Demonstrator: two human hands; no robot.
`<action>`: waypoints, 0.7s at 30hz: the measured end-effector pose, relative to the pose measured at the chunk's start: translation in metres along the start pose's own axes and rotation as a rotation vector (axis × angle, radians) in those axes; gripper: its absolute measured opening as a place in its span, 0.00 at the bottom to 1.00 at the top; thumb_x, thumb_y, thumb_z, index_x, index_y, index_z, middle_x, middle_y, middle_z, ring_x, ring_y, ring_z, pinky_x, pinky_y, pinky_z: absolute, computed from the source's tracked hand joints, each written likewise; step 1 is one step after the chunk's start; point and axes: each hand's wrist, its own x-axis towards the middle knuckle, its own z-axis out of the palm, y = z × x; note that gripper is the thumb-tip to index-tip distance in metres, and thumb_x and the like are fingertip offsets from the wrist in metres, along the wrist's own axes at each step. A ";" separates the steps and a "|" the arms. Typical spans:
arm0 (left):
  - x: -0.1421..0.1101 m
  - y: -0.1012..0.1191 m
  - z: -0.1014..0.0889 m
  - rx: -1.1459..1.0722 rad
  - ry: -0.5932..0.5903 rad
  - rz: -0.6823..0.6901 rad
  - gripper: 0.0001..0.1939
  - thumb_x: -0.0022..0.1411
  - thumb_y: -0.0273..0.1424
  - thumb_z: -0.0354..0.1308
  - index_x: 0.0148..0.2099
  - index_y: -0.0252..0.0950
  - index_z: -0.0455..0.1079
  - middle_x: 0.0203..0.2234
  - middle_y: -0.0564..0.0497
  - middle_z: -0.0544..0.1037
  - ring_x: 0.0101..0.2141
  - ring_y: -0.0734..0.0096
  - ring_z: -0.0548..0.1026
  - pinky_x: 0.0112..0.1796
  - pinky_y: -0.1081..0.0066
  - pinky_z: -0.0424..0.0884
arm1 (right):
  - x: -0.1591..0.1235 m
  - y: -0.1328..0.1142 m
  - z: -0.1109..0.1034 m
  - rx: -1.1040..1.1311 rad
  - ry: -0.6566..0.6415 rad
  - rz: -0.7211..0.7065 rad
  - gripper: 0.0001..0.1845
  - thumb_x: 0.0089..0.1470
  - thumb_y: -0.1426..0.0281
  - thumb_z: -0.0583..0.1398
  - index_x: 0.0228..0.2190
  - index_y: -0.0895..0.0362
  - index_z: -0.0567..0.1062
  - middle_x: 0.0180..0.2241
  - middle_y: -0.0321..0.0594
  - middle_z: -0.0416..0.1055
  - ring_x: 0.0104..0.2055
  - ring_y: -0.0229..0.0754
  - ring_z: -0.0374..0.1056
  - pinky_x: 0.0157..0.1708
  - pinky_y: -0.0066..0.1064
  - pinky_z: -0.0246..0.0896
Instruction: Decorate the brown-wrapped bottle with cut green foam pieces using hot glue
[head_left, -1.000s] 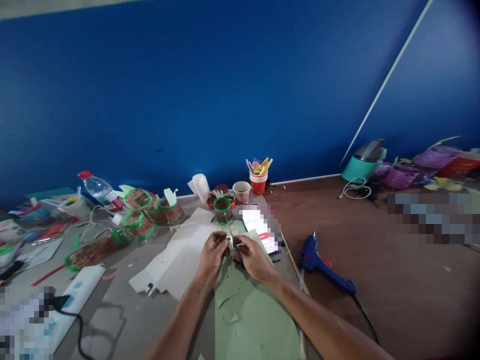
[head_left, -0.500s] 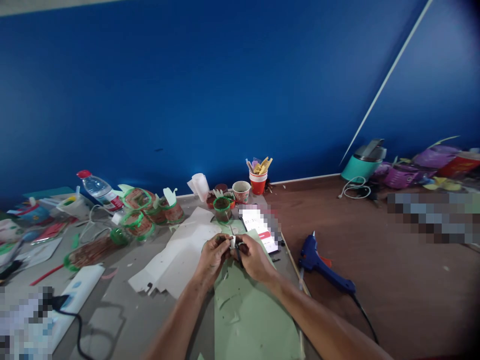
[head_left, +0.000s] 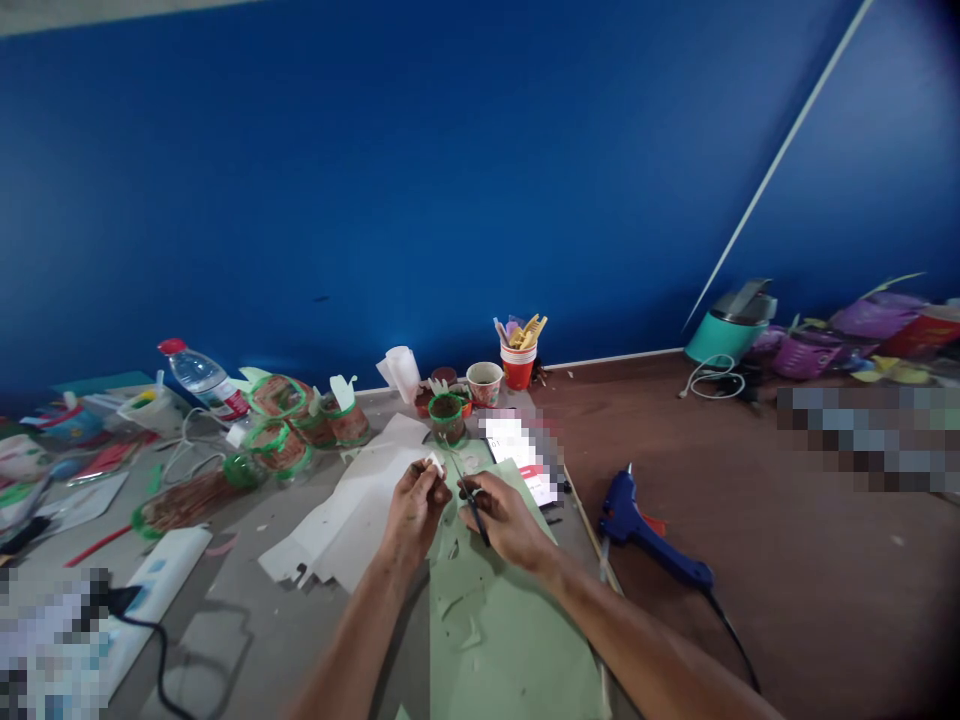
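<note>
My left hand [head_left: 418,498] is closed, pinching a small white piece [head_left: 435,463], perhaps paper, between thumb and fingertips. A short gap to its right, my right hand [head_left: 504,512] grips a slim black-handled tool [head_left: 475,515]; its thin metal tip points up and away, and its exact kind is unclear. Both hands are over the top end of a green sheet [head_left: 510,620], where a few small scraps lie. Just beyond them stands a green-rimmed pot [head_left: 448,420] with brown contents.
Cut white paper [head_left: 367,490] lies left of my hands, a lit phone [head_left: 517,450] behind the right one. A blue glue gun [head_left: 652,535] rests at right. Green-rimmed jars [head_left: 277,450], a water bottle [head_left: 202,380] and a paper cup of sticks [head_left: 519,360] stand farther back.
My hands were together at the white piece; now they are apart. The left hand has moved slightly left with the piece, and the tool in my right hand is clear of it.
</note>
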 end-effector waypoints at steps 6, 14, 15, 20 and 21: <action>0.002 0.001 -0.001 -0.012 0.028 0.042 0.16 0.44 0.33 0.70 0.28 0.35 0.64 0.19 0.60 0.64 0.18 0.85 0.60 0.22 0.80 0.58 | -0.003 0.001 0.000 -0.261 -0.024 -0.152 0.13 0.43 0.75 0.61 0.35 0.57 0.73 0.33 0.37 0.67 0.31 0.38 0.63 0.31 0.28 0.59; -0.001 0.000 0.004 0.026 0.040 0.124 0.17 0.44 0.35 0.70 0.28 0.36 0.64 0.18 0.62 0.64 0.18 0.85 0.61 0.23 0.79 0.59 | -0.002 0.005 -0.001 -0.416 -0.024 -0.188 0.14 0.43 0.76 0.62 0.37 0.57 0.73 0.35 0.40 0.69 0.33 0.41 0.65 0.34 0.30 0.61; -0.001 0.000 0.005 0.031 0.041 0.127 0.17 0.44 0.35 0.70 0.28 0.36 0.64 0.17 0.62 0.64 0.18 0.84 0.61 0.23 0.79 0.58 | -0.002 0.005 0.000 -0.424 -0.026 -0.193 0.14 0.43 0.77 0.62 0.37 0.57 0.73 0.35 0.40 0.69 0.34 0.41 0.65 0.34 0.30 0.61; 0.000 -0.004 0.004 0.053 0.042 0.127 0.18 0.43 0.36 0.70 0.30 0.36 0.63 0.17 0.62 0.64 0.17 0.84 0.61 0.22 0.79 0.58 | -0.002 0.005 0.000 -0.441 -0.018 -0.227 0.14 0.43 0.78 0.62 0.36 0.57 0.74 0.35 0.40 0.69 0.35 0.42 0.65 0.35 0.30 0.61; 0.000 -0.005 0.003 0.059 0.043 0.126 0.18 0.43 0.36 0.70 0.30 0.36 0.64 0.17 0.62 0.65 0.17 0.84 0.61 0.22 0.79 0.57 | -0.002 0.005 0.001 -0.443 -0.014 -0.230 0.14 0.44 0.78 0.62 0.36 0.56 0.74 0.35 0.39 0.69 0.34 0.41 0.65 0.35 0.30 0.60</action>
